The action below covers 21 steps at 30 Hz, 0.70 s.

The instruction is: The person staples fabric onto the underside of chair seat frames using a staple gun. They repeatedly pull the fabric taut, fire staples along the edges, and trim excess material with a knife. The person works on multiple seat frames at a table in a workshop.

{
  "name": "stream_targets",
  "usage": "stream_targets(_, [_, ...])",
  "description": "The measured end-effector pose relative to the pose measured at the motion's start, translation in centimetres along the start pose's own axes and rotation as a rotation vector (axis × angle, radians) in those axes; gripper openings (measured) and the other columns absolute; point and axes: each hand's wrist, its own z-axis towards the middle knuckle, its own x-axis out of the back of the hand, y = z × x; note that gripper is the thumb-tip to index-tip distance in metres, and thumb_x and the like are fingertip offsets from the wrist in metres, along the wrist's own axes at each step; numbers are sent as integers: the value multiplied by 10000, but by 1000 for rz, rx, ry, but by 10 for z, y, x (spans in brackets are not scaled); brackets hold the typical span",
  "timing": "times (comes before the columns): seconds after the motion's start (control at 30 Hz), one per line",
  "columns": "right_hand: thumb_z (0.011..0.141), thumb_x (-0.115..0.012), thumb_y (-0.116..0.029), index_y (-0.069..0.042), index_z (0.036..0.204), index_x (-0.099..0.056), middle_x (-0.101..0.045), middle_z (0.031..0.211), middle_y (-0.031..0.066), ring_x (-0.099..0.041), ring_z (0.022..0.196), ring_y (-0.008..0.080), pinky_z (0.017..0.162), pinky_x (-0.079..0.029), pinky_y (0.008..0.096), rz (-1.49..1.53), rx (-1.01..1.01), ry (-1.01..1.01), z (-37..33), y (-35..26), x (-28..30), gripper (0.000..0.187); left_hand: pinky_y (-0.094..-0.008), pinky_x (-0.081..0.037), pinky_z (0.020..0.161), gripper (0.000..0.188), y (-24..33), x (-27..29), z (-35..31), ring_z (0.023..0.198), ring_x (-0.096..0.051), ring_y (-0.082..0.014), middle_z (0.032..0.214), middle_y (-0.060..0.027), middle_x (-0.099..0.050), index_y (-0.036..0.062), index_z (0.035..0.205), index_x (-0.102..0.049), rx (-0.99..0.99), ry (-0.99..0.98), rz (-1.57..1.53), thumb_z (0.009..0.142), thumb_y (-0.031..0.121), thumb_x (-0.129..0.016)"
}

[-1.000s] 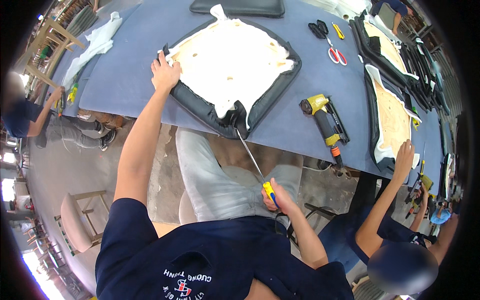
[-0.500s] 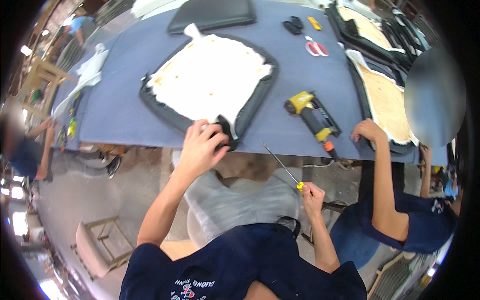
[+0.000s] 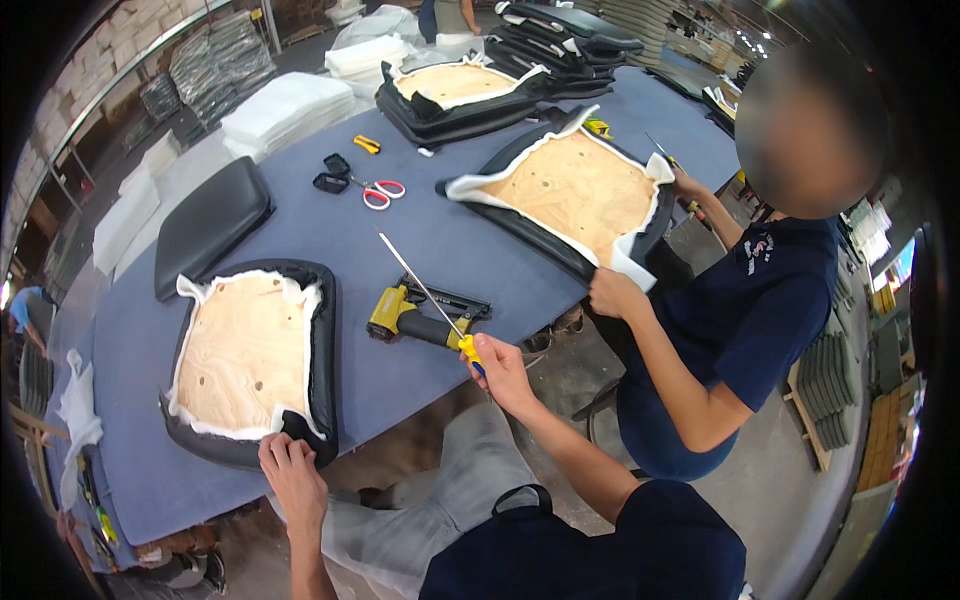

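A seat pad with a bare plywood underside, white lining and black covering lies upside down at the table's near left. My left hand is at its near right corner, fingers curled over the black covering there. In my right hand is a screwdriver with a yellow handle and long thin shaft, pointing up and away to the left over the table. Just beyond that hand a yellow and black staple gun lies on its side.
A co-worker on the right, a hand on another seat pad, sits close by. Scissors, a yellow cutter and a black cushion lie on the blue table. Black pads are stacked at the far side.
The view has swung to the right, bringing the co-worker and their seat pad further in. My left hand stays at the pad's corner; the black flap beside it now lies lower.
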Motion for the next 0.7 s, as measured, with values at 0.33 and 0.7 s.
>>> stream_targets(0.33, [1168, -586, -384, -23, 1059, -762, -630, 736, 18, -584, 651, 97, 590, -464, 296, -253, 90, 62, 9, 12, 3, 417, -576, -363, 1194, 126, -10, 1, -34, 1419, -462, -478, 1288, -220, -546, -11, 1061, -570, 96, 184, -372, 952, -32, -630])
stream_targets(0.7, [942, -805, -263, -99, 1218, -760, -720, 1194, 118, -672, 1108, 371, 925, -550, 490, -1105, 647, 226, 99, -23, 22, 324, -695, -162, 1302, 828, 17, 21, 9, 1663, -215, -508, 1778, -257, -323, 104, 1566, -559, -81, -133, -16, 816, 293, -854])
